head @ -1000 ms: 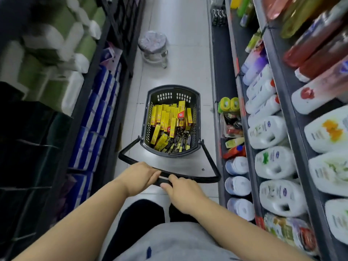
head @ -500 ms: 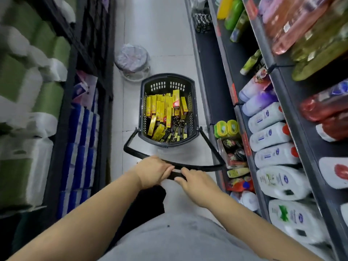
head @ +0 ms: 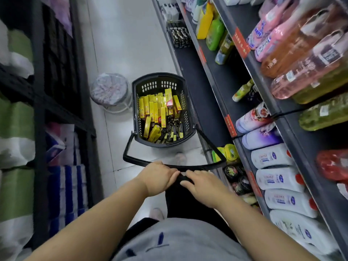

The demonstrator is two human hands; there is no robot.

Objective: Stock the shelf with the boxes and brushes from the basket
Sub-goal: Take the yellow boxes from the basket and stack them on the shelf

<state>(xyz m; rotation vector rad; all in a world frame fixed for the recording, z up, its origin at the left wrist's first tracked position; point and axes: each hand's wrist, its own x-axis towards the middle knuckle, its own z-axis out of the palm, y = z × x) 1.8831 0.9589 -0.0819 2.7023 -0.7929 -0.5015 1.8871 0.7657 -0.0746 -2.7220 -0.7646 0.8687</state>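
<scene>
Handle [head: 136, 161] gripped by left hand [head: 160, 176], right hand [head: 204, 185], palms down.

We see a dark plastic basket [head: 136, 110] standing upright on the floor just beside the shelf [head: 199, 76], its long handle [head: 131, 159] swung toward us. Inside lie jumbled yellow boxes [head: 154, 110] and, nearer us, what look like dark-carded brushes [head: 175, 129].

Boxes [head: 154, 112] lie in basket [head: 136, 102], shelf [head: 211, 95] to its right.
</scene>
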